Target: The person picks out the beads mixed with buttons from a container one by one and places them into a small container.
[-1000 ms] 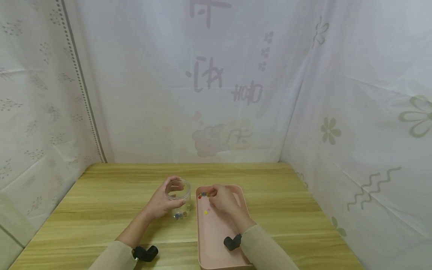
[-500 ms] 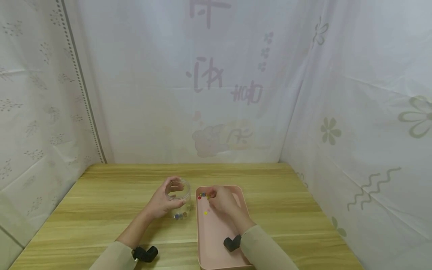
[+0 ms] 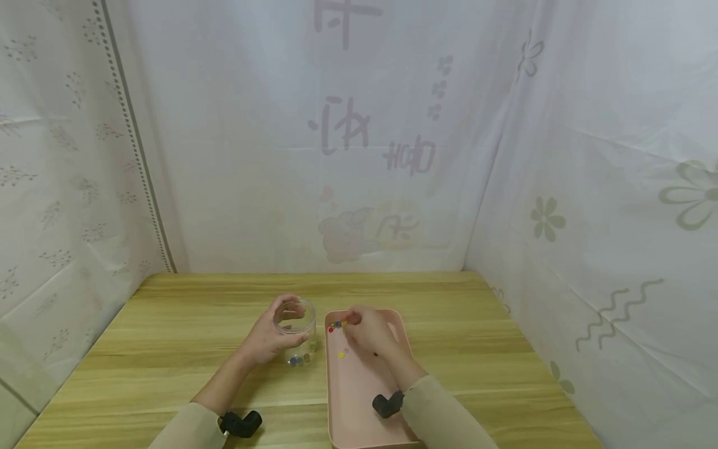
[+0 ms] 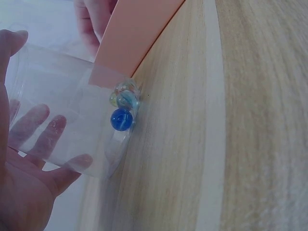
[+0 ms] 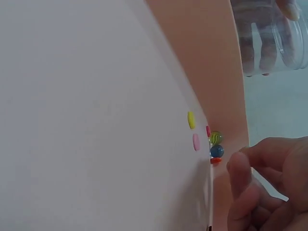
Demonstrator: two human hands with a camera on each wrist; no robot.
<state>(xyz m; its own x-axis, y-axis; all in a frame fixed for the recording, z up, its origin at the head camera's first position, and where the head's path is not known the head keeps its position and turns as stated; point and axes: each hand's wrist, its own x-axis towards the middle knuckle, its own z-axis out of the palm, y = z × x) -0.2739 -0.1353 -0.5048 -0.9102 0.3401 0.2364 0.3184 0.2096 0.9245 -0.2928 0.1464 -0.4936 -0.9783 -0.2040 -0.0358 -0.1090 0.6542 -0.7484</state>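
1. Two hands work side by side: the left hand (image 3: 268,337) wraps its grip around a clear plastic jar (image 3: 295,324), fingers seen through the wall.
2. Right hand (image 3: 366,332) hovers with fingers curled over the pink tray (image 3: 359,405); whether its grip pinches anything, I cannot tell.
3. Several marbles (image 4: 122,103) lie at the jar's bottom.
4. More marbles (image 3: 336,325) sit at the tray's far end, near the fingertips.
5. Jar stands just beside the tray on the wooden table (image 3: 168,337).

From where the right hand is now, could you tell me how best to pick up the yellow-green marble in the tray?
Pinch the marble across its round sides from above with thumb and forefinger; it sits against the tray wall beside a blue marble, so approach from the open inner side.
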